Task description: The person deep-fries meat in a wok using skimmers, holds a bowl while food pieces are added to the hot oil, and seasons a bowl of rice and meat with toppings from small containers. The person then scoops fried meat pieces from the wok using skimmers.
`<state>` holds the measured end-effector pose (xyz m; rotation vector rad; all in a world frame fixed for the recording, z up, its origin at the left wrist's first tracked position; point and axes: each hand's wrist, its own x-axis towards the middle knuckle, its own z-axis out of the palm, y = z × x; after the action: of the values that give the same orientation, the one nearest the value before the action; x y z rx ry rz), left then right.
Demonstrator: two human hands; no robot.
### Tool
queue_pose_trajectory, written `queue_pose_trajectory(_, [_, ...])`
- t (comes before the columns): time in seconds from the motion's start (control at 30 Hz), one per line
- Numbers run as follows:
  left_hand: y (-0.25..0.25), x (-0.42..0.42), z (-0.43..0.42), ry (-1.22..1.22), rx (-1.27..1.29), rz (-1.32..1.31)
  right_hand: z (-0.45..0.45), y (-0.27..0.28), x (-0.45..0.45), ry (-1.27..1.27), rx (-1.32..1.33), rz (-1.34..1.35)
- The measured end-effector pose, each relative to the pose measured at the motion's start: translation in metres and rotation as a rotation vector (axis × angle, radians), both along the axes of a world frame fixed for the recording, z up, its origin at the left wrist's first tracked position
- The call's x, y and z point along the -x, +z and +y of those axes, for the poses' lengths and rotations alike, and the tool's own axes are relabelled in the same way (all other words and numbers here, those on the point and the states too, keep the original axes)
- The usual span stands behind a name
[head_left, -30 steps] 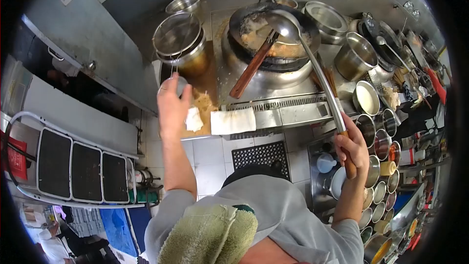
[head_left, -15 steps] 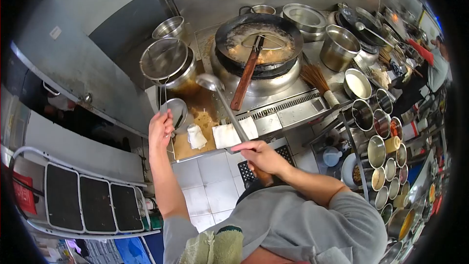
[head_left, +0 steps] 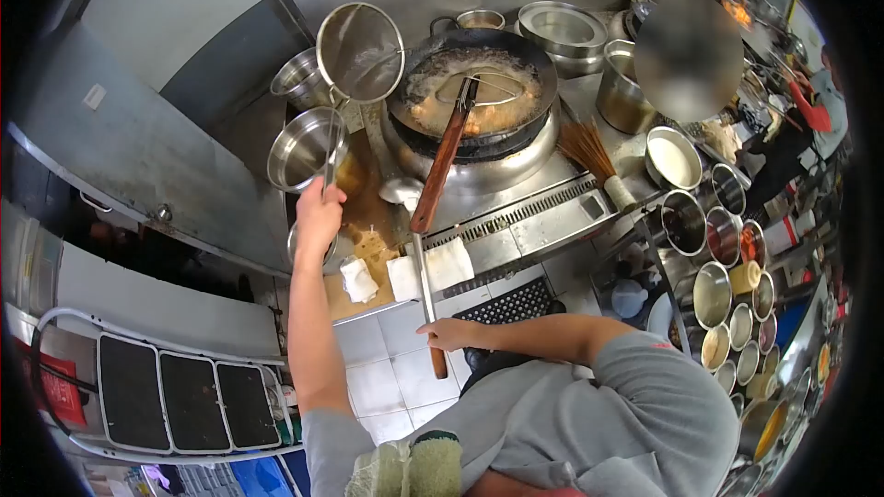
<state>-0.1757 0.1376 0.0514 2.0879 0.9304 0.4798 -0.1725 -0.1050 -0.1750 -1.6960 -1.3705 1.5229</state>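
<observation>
My left hand (head_left: 319,218) is closed around the handle of a round wire-mesh strainer (head_left: 360,51), which is lifted up beside the wok. Below the strainer stands a steel pot (head_left: 308,149). My right hand (head_left: 447,334) grips a long ladle (head_left: 424,278) near its wooden end, and the bowl rests low by the stove edge. Food bubbles in oil inside the black wok (head_left: 405,120). Across that wok lies a second utensil with a wooden handle (head_left: 440,164) and a wire loop; neither hand touches it.
White folded cloths (head_left: 430,269) lie on the counter's front edge. A bamboo brush (head_left: 589,154) and a tall steel pot (head_left: 619,92) are right of the wok. Several ingredient containers (head_left: 712,294) line the right side. Another person (head_left: 822,110) stands at the far right.
The strainer has risen off the pot at left and swung towards the wok, my left hand moving forward with it. The ladle has shifted left and turned more upright in the view.
</observation>
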Motion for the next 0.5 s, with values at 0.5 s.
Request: queue_pose_trajectory(0.5, [-0.022,-0.217,0.021,-0.218,0.242,0.089,-0.229,0.029,-0.247,-0.692,-0.047,0.285])
